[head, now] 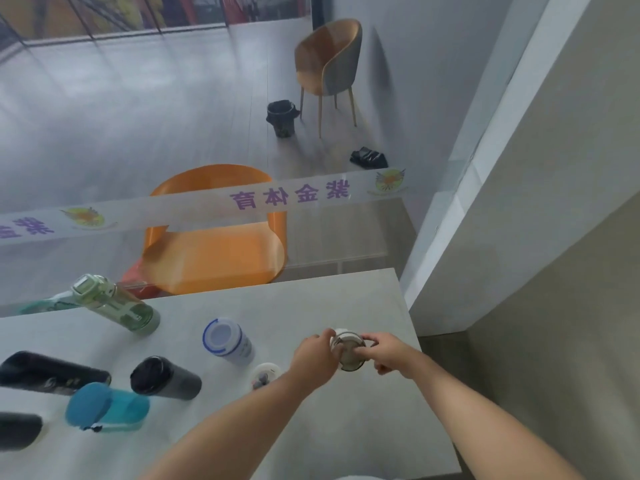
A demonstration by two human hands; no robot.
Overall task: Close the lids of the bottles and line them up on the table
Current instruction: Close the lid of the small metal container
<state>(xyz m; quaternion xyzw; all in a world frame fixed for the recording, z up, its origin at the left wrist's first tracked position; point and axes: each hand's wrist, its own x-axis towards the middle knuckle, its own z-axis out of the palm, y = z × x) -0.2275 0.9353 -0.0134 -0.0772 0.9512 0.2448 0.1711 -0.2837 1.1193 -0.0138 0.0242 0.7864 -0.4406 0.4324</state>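
Both of my hands hold a small clear bottle with a white lid [347, 348] near the table's right side. My left hand [315, 358] grips its left side and my right hand [384, 351] pinches the lid from the right. On the grey table [311, 306] stand a white bottle with a blue ring [225, 341], a green clear bottle [110, 303], a black tumbler [162, 377], a blue bottle [104, 407] and a long black flask [45, 374]. A small white bottle [265, 374] is partly hidden behind my left forearm.
Another dark bottle [17, 434] sits at the left edge. A glass wall with a printed band [291, 197] stands just behind the table. Beyond it are an orange chair [214, 258], a tan chair [329, 60] and a black bin [282, 117]. A wall [519, 202] borders the right.
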